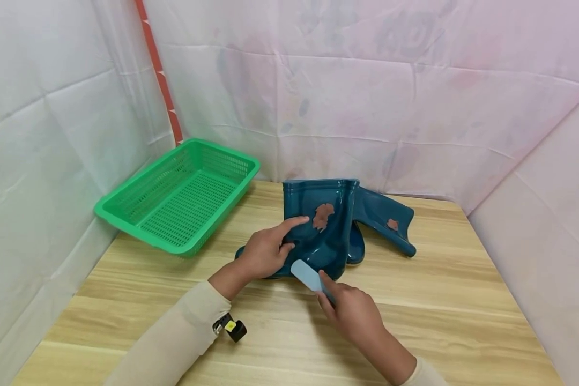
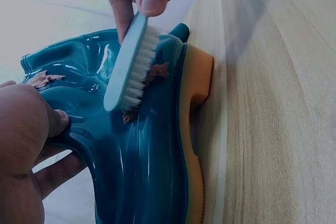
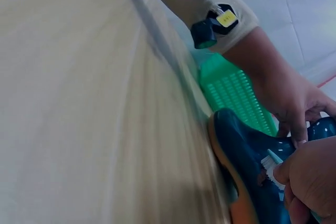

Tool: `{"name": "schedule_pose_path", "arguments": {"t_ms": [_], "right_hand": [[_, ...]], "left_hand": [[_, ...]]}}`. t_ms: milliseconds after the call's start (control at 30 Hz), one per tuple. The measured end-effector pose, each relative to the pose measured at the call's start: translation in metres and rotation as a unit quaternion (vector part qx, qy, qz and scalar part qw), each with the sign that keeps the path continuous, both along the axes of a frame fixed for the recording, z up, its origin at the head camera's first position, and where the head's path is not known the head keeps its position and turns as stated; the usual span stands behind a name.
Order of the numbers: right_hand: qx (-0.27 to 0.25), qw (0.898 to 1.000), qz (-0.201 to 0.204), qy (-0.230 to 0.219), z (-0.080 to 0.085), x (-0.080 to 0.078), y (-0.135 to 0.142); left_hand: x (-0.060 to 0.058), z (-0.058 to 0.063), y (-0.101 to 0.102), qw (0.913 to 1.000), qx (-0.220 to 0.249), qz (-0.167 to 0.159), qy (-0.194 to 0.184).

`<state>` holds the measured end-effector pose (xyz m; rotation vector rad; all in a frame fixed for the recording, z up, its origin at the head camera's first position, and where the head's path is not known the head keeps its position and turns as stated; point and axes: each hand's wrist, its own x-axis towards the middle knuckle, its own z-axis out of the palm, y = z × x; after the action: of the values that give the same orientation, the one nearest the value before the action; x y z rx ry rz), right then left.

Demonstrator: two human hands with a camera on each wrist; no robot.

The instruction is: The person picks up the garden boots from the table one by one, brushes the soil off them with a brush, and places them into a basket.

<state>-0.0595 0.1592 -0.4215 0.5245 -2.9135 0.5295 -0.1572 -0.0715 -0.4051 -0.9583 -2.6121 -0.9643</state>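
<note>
A dark teal rubber boot (image 1: 338, 236) lies on its side on the table, its shaft towards the back wall. My left hand (image 1: 265, 249) grips it by the ankle, the thumb on the upper face and fingers beneath in the left wrist view. My right hand (image 1: 354, 313) holds a pale blue scrubbing brush (image 2: 123, 69) with white bristles. Those bristles rest on the boot near its orange sole (image 2: 197, 77), over a brown smear (image 2: 159, 71) they partly cover. Another brown patch (image 1: 323, 216) marks the shaft.
Behind and right of the held boot, a second teal boot (image 1: 381, 209) lies with a small brown patch (image 1: 393, 224) on its shaft. A green plastic basket (image 1: 198, 244) stands at the back left. White sheeting (image 1: 338, 96) encloses the wooden table (image 1: 439, 321).
</note>
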Motion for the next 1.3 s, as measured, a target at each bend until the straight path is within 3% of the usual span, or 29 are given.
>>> {"name": "schedule_pose_path", "arguments": {"t_ms": [267, 467, 633, 800, 900, 1100, 1300], "right_hand": [[-0.01, 1.0, 0.018, 0.002, 0.003, 0.009, 0.004], [-0.045, 0.998, -0.005, 0.035, 0.012, 0.001, 0.011], [-0.018, 1.0, -0.012, -0.007, 0.008, -0.002, 0.007], [0.003, 0.999, 0.026, -0.031, 0.002, 0.001, -0.002], [0.0, 0.999, 0.036, -0.017, 0.004, 0.002, -0.004], [-0.032, 0.999, 0.011, 0.04, 0.013, -0.003, 0.003], [-0.004, 1.0, 0.01, 0.003, 0.003, -0.004, -0.001]], "left_hand": [[0.001, 0.0, 0.001, 1.0, -0.002, 0.004, -0.007], [0.001, 0.0, 0.001, 1.0, -0.001, -0.001, -0.007], [0.001, 0.001, 0.001, 1.0, -0.001, -0.001, -0.008], [0.002, 0.002, 0.0, 1.0, -0.004, 0.002, -0.007], [0.002, 0.002, 0.0, 1.0, -0.001, 0.002, -0.004], [0.001, 0.002, 0.0, 1.0, 0.002, -0.003, -0.003], [0.002, 0.001, 0.001, 1.0, 0.005, 0.0, -0.008]]}}
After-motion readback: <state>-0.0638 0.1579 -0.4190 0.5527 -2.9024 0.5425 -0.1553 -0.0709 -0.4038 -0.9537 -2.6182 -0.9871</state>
